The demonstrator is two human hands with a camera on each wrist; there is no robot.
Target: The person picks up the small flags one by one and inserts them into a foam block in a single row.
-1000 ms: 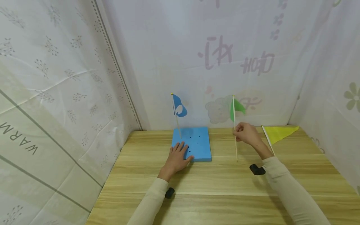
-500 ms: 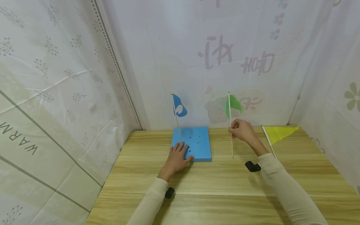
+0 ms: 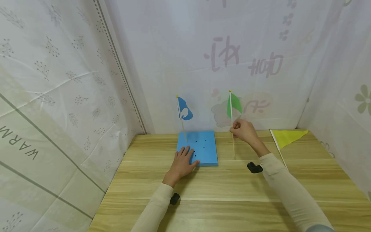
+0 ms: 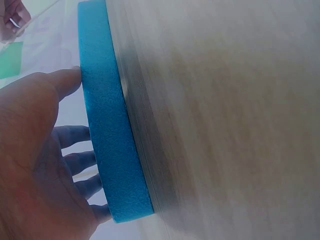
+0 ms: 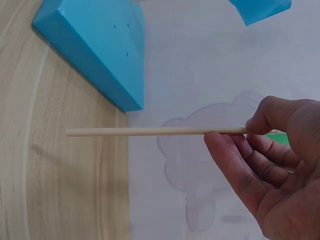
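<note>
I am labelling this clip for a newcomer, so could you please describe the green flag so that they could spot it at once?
On the wooden table, look right of the blue foam block that the left hand presses. The right hand pinches the thin wooden stick of the small green flag, upright above the tabletop. The blue flag stands planted in the block; the yellow flag lies flat.

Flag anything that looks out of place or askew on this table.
The yellow flag lies flat on the table at far right, while the blue flag stands in the foam block, leaning slightly. Nothing looks spilled or damaged.
</note>
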